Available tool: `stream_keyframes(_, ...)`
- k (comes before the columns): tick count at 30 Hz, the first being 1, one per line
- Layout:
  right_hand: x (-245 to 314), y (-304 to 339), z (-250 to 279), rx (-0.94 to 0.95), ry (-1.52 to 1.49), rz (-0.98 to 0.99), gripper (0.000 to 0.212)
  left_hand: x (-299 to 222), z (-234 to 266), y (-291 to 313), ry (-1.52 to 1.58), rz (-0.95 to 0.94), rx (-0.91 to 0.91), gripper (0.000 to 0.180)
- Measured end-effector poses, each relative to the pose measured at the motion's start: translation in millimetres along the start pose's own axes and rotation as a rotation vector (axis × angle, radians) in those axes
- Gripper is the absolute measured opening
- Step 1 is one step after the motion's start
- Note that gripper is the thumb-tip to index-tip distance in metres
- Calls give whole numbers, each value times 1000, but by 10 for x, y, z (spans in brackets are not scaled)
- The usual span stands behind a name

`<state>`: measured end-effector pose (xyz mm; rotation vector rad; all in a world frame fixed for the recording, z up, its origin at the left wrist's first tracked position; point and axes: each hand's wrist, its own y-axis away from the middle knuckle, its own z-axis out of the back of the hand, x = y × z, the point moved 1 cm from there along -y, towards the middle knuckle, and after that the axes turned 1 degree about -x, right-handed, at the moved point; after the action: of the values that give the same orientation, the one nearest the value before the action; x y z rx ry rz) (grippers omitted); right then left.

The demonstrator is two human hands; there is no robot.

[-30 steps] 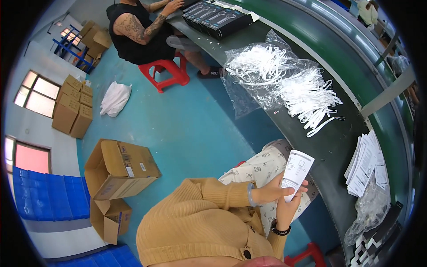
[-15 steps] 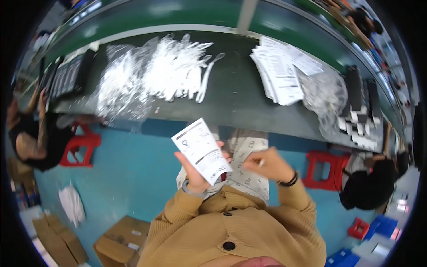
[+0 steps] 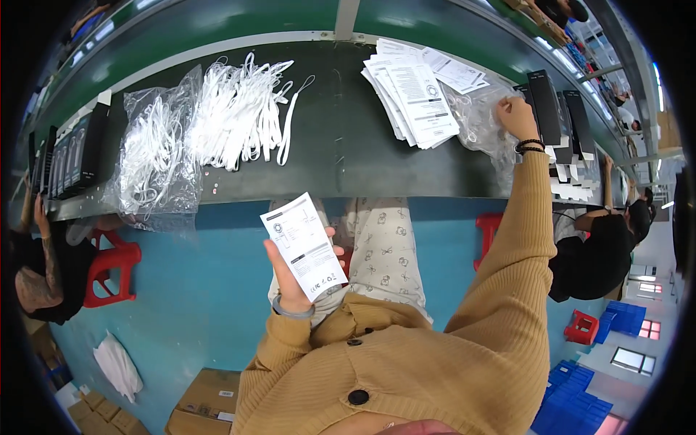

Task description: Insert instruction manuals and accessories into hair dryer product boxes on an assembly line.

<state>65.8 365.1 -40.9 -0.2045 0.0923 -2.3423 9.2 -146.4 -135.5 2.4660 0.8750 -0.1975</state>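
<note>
My left hand (image 3: 290, 285) holds a white printed leaflet (image 3: 304, 250) tilted over my lap, thumb on one side and fingertips on the other. My right hand (image 3: 517, 118) reaches out to the far right of the bench, its fingers curled down at a crumpled clear plastic bag (image 3: 475, 119). What those fingers hold, if anything, is hidden. Left of that bag lies a fanned stack of white leaflets (image 3: 420, 101). Just right of the hand stand several black boxes (image 3: 545, 109), some with white flaps.
White looped straps (image 3: 239, 119) are heaped on the dark bench (image 3: 326, 159), beside a clear bag of more straps (image 3: 154, 152). Black boxes (image 3: 81, 152) stand at the left end. People sit on both sides, near red stools (image 3: 116, 264). A cardboard box (image 3: 203, 402) is on the floor.
My right hand has gone from beside the leaflet over my lap out to the plastic bag at the far right. The left hand keeps holding the leaflet. The view has shifted right.
</note>
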Motion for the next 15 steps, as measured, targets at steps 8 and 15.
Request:
stream_keyframes(8,284,-92,-163,44,-13,157,41,-31,40,-63,90,76,198,83)
stream_keyframes(15,-165,-58,-16,-1,-349,72,23,-9,50,-54,87,68,221,77)
